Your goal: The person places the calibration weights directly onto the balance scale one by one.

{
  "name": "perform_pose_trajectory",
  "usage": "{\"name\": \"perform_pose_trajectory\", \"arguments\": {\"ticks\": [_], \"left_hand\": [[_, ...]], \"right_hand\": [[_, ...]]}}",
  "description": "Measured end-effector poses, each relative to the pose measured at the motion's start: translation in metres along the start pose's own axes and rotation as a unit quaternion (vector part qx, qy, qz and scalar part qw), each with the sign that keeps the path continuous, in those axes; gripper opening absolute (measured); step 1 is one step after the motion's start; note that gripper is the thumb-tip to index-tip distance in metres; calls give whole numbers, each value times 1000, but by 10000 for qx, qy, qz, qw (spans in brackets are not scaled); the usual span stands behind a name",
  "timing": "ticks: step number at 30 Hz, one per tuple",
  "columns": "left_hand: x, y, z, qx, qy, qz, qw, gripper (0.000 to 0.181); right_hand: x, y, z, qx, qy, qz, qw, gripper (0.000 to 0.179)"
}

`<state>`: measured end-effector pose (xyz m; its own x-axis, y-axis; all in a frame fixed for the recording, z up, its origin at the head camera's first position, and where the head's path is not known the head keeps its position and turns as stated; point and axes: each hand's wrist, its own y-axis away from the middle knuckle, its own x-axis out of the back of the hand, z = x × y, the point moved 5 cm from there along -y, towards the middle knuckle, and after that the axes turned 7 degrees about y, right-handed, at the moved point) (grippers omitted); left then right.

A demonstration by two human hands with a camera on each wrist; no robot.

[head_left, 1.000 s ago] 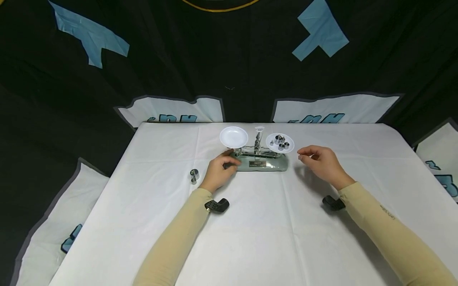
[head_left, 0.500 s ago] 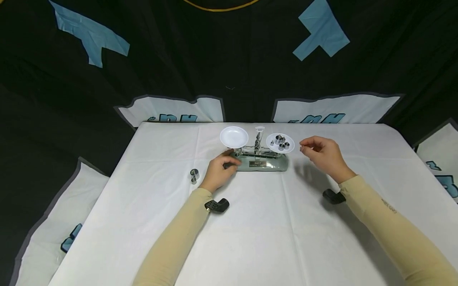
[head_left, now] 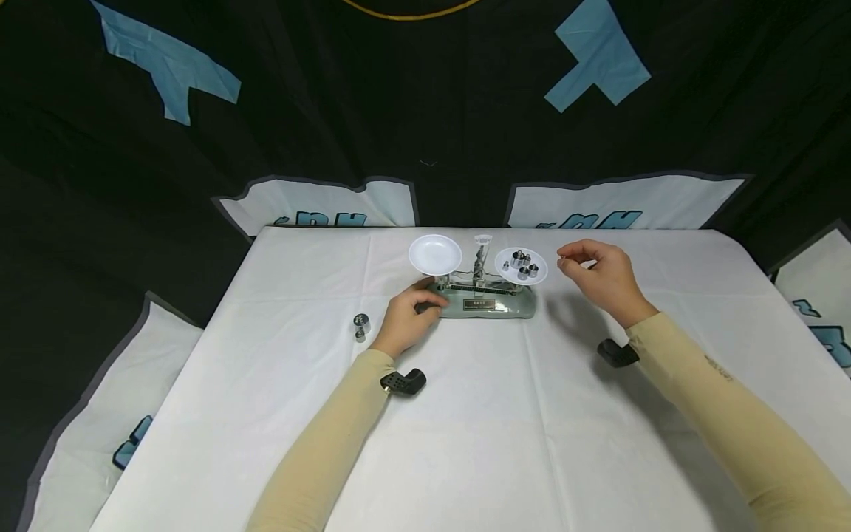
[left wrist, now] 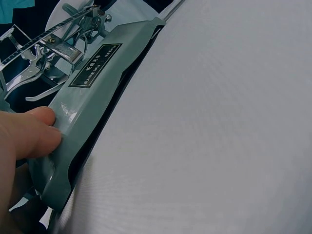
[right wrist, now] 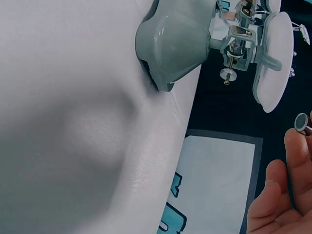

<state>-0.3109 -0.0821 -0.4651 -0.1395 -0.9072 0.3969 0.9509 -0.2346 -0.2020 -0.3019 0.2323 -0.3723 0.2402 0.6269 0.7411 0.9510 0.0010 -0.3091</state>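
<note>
A grey-green balance scale (head_left: 495, 309) stands toward the back of the white table. My left hand (head_left: 405, 319) grips the left end of its base; in the left wrist view fingertips (left wrist: 48, 139) lie on the painted metal. The left white pan (head_left: 435, 256) holds nothing, while the right pan (head_left: 537, 260) carries several shiny metal weights (head_left: 518, 258). Just right of that pan, my right hand (head_left: 603, 279) is raised and pinches a small metal weight (right wrist: 301, 122) between thumb and finger.
Two more metal weights, a larger one (head_left: 361, 321) and a smaller one (head_left: 360, 336), stand left of my left hand. The white tablecloth (head_left: 465, 436) ends at a back edge just behind the scale. Beyond it hangs a black curtain (head_left: 459, 118).
My right hand has risen and moved slightly farther back beside the right pan, still pinching the small weight. The left hand and the scale have stayed in place.
</note>
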Motion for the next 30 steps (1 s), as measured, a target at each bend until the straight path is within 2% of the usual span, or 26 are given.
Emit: {"name": "perform_pose_trajectory", "arguments": {"ticks": [4, 12, 19, 30], "left_hand": [[0, 0, -1, 1, -24, -2, 10000, 19], [0, -1, -1, -17, 20, 12, 10000, 18], [0, -1, 0, -6, -2, 4, 10000, 19], [0, -1, 0, -14, -8, 29, 10000, 17]], "right_hand": [[-2, -5, -3, -1, 65, -74, 10000, 21], [-9, -14, -11, 292, 189, -197, 9992, 21], [-17, -18, -15, 110, 239, -523, 9983, 22], [-25, -21, -21, 114, 334, -785, 9963, 22]]}}
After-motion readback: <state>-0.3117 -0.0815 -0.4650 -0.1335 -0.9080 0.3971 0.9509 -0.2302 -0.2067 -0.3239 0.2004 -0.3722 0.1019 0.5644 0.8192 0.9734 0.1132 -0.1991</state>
